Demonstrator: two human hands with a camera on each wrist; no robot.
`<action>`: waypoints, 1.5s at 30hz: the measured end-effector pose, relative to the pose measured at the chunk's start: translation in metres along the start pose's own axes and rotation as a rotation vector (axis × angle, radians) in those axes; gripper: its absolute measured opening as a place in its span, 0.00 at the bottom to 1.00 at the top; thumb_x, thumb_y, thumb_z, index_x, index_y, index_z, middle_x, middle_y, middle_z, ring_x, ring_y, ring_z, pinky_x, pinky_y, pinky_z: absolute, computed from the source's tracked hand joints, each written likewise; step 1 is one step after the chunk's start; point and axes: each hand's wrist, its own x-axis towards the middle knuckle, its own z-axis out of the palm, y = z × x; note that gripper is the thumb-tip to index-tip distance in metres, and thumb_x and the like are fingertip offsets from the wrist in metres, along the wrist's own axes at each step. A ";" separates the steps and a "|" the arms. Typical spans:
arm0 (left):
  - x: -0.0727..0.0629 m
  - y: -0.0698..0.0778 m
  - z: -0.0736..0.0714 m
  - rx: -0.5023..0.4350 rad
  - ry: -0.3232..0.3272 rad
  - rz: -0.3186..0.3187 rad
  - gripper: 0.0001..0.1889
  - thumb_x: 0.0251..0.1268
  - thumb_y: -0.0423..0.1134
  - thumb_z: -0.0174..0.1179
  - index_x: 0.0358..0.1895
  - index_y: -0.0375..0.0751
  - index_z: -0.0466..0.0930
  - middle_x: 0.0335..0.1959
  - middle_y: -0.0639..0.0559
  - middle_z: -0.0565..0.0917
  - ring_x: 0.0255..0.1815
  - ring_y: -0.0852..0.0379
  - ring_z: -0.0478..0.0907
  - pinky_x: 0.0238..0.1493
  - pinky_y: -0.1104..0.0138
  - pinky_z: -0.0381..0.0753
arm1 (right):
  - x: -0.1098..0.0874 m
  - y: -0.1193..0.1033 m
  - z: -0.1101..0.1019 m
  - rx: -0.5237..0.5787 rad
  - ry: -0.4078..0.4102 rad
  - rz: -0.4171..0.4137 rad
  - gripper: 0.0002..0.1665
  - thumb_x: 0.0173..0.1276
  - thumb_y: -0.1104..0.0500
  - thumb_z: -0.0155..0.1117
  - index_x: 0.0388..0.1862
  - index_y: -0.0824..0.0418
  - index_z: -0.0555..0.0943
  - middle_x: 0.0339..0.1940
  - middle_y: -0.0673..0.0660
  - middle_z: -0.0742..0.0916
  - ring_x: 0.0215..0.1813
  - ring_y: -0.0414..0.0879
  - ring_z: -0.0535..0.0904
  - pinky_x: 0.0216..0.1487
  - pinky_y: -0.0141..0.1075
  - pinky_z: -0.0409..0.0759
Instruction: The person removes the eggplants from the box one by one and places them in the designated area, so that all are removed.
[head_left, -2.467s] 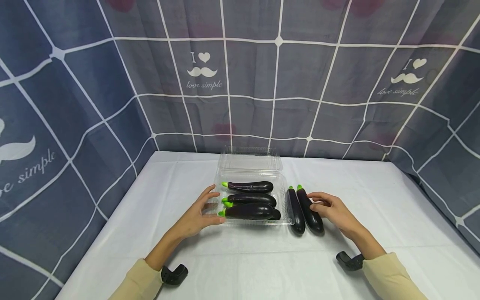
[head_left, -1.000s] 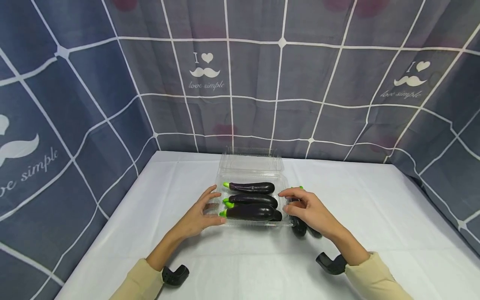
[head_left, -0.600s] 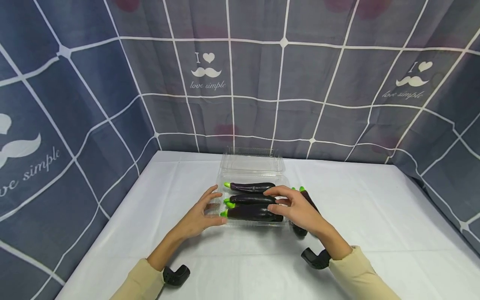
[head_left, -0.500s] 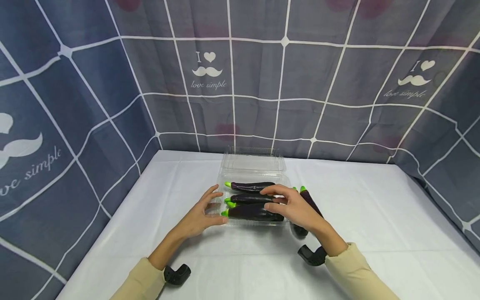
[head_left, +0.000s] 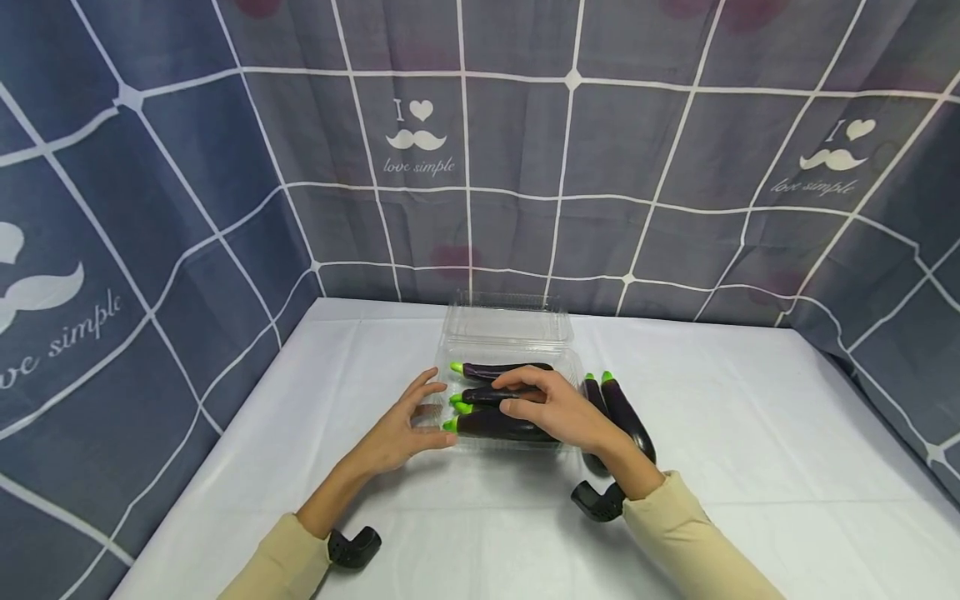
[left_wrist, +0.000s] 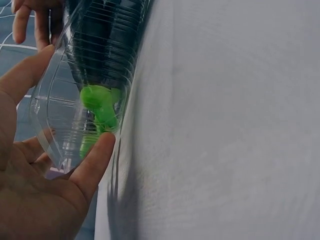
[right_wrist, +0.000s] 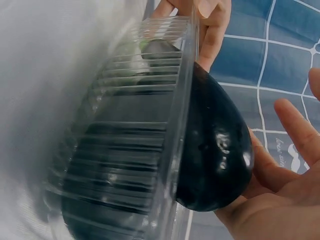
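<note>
In the head view, a clear plastic clamshell box lies open, its lid folded back. Several dark eggplants with green stems are in it, lying crosswise and partly stacked. My left hand is at the box's left end with fingers spread. In the left wrist view, its thumb and index finger touch the ribbed plastic wall. Above the eggplants is my right hand, thumb and fingers apart over the middle eggplant. The right wrist view has those fingers loosely spread beside a large eggplant above the rim; contact is unclear.
Two more eggplants lie side by side on the white tablecloth, just right of the box. A dark blue-grey curtain with white lines hangs behind and at both sides. Each wrist carries a black camera mount.
My right hand has moved left, from beside the two loose eggplants to above those in the box. My left hand has stayed at the box's left end. The loose pair remains on the cloth.
</note>
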 end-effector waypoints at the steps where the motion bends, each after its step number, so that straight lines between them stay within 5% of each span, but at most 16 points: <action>1: 0.000 0.000 0.000 -0.002 0.000 -0.001 0.41 0.59 0.40 0.72 0.74 0.38 0.61 0.80 0.55 0.42 0.73 0.34 0.57 0.60 0.52 0.74 | 0.000 -0.001 0.000 -0.003 0.002 -0.001 0.21 0.71 0.53 0.63 0.61 0.55 0.79 0.63 0.55 0.78 0.59 0.52 0.79 0.54 0.45 0.79; 14: 0.001 0.001 0.001 -0.002 -0.004 -0.005 0.42 0.59 0.40 0.72 0.74 0.37 0.60 0.80 0.55 0.42 0.73 0.34 0.56 0.59 0.51 0.75 | 0.003 0.006 0.003 -0.052 -0.039 -0.018 0.21 0.73 0.52 0.62 0.62 0.55 0.78 0.63 0.54 0.78 0.67 0.57 0.70 0.59 0.49 0.75; 45: 0.002 0.001 0.001 -0.005 0.001 -0.010 0.42 0.57 0.41 0.73 0.73 0.38 0.61 0.80 0.56 0.43 0.73 0.34 0.56 0.58 0.52 0.76 | 0.000 0.023 0.007 -0.161 -0.009 -0.052 0.21 0.68 0.58 0.66 0.59 0.60 0.81 0.59 0.50 0.81 0.66 0.50 0.71 0.65 0.54 0.67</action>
